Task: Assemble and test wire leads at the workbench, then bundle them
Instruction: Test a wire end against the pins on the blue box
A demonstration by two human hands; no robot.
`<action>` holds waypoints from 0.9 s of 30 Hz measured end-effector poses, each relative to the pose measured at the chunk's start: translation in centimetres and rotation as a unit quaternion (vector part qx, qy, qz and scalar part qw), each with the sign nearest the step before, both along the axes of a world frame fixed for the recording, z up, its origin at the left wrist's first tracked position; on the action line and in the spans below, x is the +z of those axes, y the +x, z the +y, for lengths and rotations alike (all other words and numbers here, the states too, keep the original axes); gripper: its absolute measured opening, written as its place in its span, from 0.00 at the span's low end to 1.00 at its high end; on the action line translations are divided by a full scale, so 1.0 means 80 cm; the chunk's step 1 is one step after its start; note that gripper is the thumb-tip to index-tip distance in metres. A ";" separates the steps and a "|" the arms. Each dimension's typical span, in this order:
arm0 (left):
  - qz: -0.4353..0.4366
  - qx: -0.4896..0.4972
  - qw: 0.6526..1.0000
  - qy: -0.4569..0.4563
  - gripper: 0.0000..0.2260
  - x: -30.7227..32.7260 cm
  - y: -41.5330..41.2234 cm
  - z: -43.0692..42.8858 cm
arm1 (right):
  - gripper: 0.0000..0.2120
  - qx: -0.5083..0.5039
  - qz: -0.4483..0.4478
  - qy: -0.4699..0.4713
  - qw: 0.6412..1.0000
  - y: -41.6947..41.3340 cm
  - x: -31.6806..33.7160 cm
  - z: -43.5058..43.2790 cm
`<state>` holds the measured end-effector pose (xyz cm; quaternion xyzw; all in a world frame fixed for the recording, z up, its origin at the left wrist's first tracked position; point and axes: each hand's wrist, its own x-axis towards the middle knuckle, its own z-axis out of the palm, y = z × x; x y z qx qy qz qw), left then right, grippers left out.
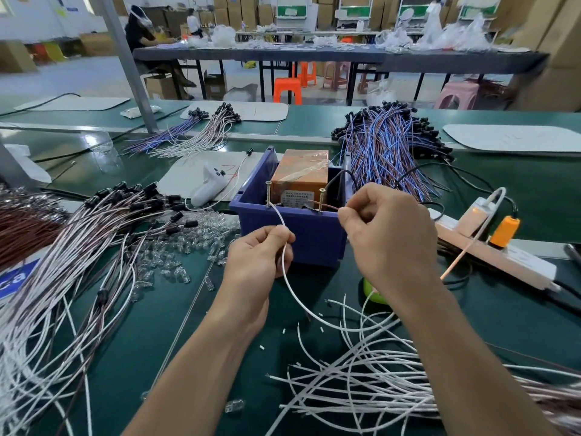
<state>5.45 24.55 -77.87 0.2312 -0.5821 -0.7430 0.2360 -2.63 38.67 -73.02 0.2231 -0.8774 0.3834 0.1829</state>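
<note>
Here, the left hand [256, 262] pinches a white wire [294, 297] touching the left screw [268, 193] on the blue bin [314, 237], while the right hand [390, 228] pinches a brown wire [330, 207] against the right screw [321, 198].

Left hand [261, 256] pinches white wire [290, 286] at left screw [268, 194]; right hand [390, 231] pinches brown wire [325, 205] by right screw [321, 199].

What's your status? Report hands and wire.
Left hand pinches white wire, end at left screw. Right hand pinches brown wire at right screw. Nothing blocks the screws.
</note>
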 end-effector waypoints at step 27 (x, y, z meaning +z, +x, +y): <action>-0.054 -0.122 0.979 -0.156 0.14 -0.033 0.034 0.072 | 0.09 0.040 -0.085 0.303 0.948 0.066 -0.081 0.225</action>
